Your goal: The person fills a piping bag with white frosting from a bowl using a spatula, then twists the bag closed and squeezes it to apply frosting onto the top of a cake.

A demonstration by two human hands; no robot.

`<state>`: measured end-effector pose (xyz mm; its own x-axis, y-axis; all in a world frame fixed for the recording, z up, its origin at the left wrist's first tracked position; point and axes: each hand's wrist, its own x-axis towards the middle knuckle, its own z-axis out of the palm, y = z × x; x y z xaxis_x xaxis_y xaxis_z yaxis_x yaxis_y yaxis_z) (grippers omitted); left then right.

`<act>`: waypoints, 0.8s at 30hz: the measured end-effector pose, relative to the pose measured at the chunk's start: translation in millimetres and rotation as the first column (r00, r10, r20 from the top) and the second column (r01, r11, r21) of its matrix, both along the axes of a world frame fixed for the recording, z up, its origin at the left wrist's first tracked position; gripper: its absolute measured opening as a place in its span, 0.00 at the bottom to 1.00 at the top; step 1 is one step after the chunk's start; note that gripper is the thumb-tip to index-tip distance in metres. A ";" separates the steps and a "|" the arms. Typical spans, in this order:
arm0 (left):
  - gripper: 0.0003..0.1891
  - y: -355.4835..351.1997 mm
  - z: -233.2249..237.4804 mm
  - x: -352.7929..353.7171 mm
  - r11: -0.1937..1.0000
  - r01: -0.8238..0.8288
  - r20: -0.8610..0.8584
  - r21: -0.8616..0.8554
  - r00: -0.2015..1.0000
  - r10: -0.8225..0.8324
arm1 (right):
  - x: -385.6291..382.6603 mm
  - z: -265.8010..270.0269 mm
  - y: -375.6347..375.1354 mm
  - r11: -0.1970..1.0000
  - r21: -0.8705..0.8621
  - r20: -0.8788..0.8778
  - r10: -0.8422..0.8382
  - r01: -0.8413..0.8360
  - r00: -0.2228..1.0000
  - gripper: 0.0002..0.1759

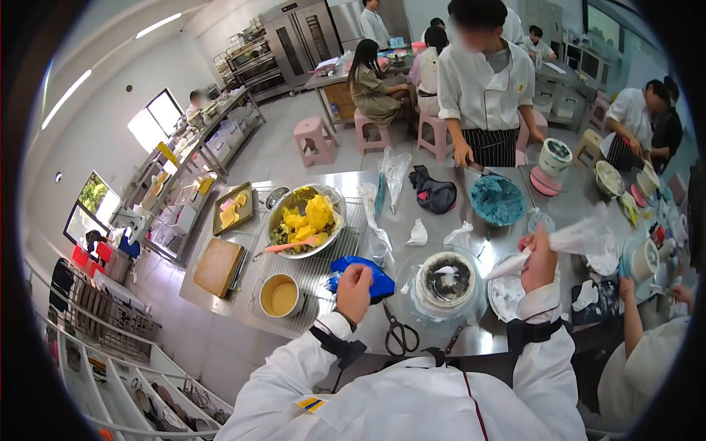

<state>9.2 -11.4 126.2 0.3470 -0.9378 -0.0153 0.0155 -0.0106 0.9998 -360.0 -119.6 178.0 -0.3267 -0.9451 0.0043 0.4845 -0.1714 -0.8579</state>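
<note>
My right hand (540, 263) is closed around a clear piping bag (509, 266) of white cream. The bag's filled end points left, and its loose plastic trails to the right. Below it stands a bowl of white cream (504, 300), partly covered by my hand and sleeve. My left hand (354, 295) has its fingers curled together in front of a shiny blue packet (376, 279); whether it grips the packet is hidden. Between my hands, a round cake-like form (446, 283) with a dark top and white cream sits on a turntable (476, 309).
Black-handled scissors (401, 338) lie near the front edge. On the left are a bowl of yellow cream (323, 246), a round tin (280, 295) and a wooden board (218, 267). A bowl of blue cream (497, 200) stands opposite, before a standing person (489, 95). Another person works at right.
</note>
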 end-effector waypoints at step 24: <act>0.14 -65.1 214.3 -102.8 0.629 0.741 0.096 -0.233 0.662 -0.744 | 86.0 137.7 40.2 0.586 0.108 -0.907 0.388 -0.803 0.162 0.13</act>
